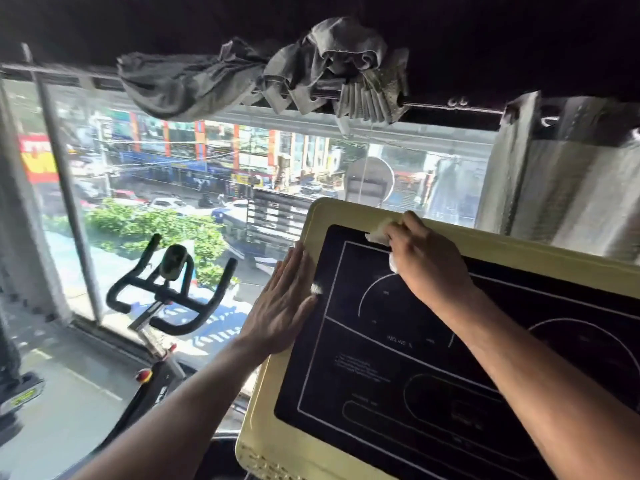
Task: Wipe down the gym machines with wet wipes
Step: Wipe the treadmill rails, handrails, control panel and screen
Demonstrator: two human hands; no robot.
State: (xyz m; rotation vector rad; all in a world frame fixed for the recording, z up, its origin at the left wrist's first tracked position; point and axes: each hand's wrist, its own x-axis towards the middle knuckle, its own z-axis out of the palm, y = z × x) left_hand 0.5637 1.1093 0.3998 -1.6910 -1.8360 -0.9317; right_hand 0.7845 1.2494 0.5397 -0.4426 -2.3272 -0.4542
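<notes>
A big window point(214, 188) filled the wall, and a busy street with cars and green bushes showed through the glass. A grey curtain point(263, 71) was bunched up on the rod above it. Just below the window stood an exercise bike point(162, 292) with black handlebars.

Close to the person was a gym machine's panel point(433, 375), pale yellow around the rim with a dark screen and thin white lines on it. The panel sat tilted.

The right hand point(426, 258) was near the top left corner of the dark screen. Its fingers were curled around a white wet wipe point(379, 233), pushing it against the screen right at the edge of the yellow rim. A bit of the wipe stuck out under the hand too.

The left hand point(284, 299) lay flat on the panel's left edge, fingers straight and close together, holding nothing. Both bare arms reached up from the bottom.
</notes>
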